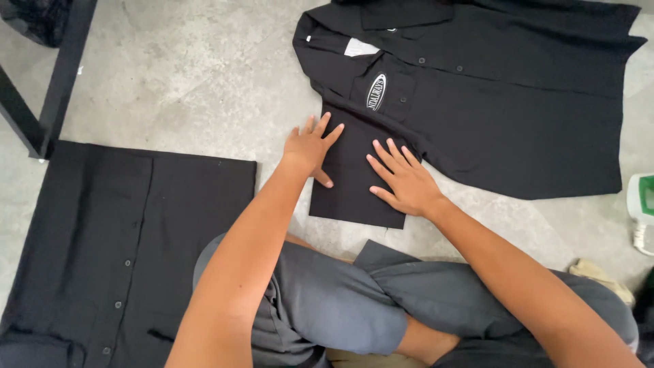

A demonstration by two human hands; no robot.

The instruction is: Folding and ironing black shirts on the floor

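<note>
1. The left hand [311, 146] lies flat with fingers spread, palm down on the left edge of a black sleeve [354, 180], its thumb pointing toward the right hand.
2. The right hand [402, 180] is also open and spread, pressed flat on the right part of the same sleeve; neither hand pinches or grips anything.
3. The sleeve is smooth, matte woven cloth, laid out as a flat rectangle with a straight hem nearest the person. It lies directly under both hands and runs away from them to the shoulder of a black shirt [504, 109].
4. That shirt spreads beyond and to the right of the hands on the floor [184, 88], front up, with small dark buttons, a collar, a white neck tag and an oval white-rimmed chest patch [377, 91] just beyond the fingertips.
5. The floor is pale grey mottled stone or concrete.
6. Left of the left hand, well apart, lies a second black garment [129, 245], folded into a flat rectangle with a row of buttons.
7. Nearer than the hands are the person's crossed legs in grey trousers [354, 307].
8. Far left stands a black frame leg [54, 75]; far right, a white and green object [642, 201] with a cord.
</note>
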